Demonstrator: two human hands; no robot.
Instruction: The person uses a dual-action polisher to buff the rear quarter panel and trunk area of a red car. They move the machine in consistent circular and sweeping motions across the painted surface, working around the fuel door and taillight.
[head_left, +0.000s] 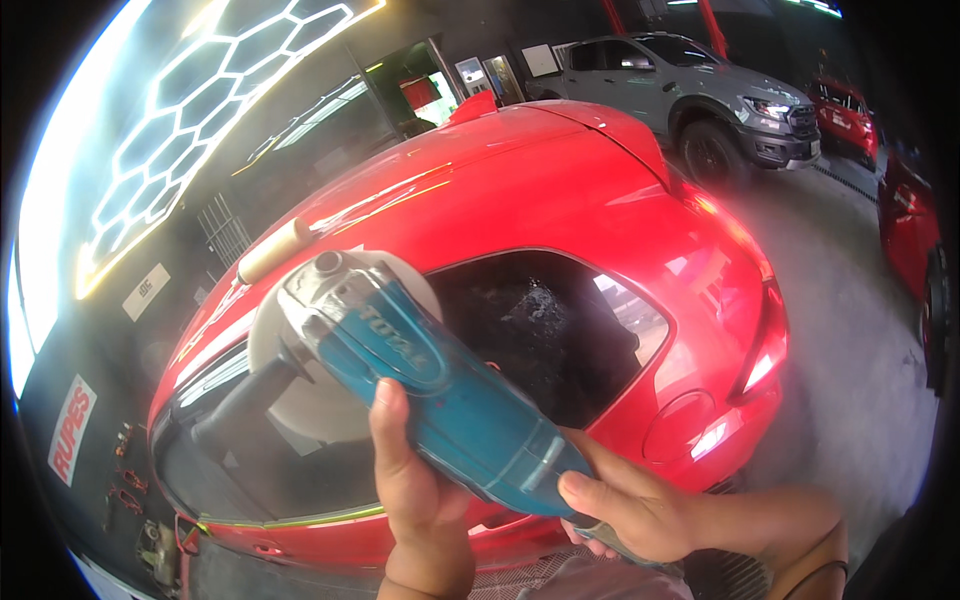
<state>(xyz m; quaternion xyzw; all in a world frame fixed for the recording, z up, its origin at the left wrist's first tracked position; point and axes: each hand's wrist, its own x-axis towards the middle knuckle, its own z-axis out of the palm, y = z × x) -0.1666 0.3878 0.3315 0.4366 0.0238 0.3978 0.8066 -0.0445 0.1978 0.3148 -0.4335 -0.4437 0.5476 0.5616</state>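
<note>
A teal rotary polisher (470,430) with a metal head is held up in both hands in front of a red car (530,200). My left hand (420,470) grips the middle of its body from below, thumb along the near side and fingers hidden behind. Around the rear grip is my right hand (630,505), its thumb on top. The pale round pad (415,285) shows behind the head, over the car's side window and roof edge. Whether the pad touches the car is hidden. A black side handle (255,395) sticks out to the left, with no hand on it.
A cream bottle-like cylinder (275,250) lies on the car's roof edge. Green tape (330,520) lines the window's lower edge. Beyond stand a grey pickup truck (690,90) and other red cars (845,115). Hexagon lights (200,110) glow on the left.
</note>
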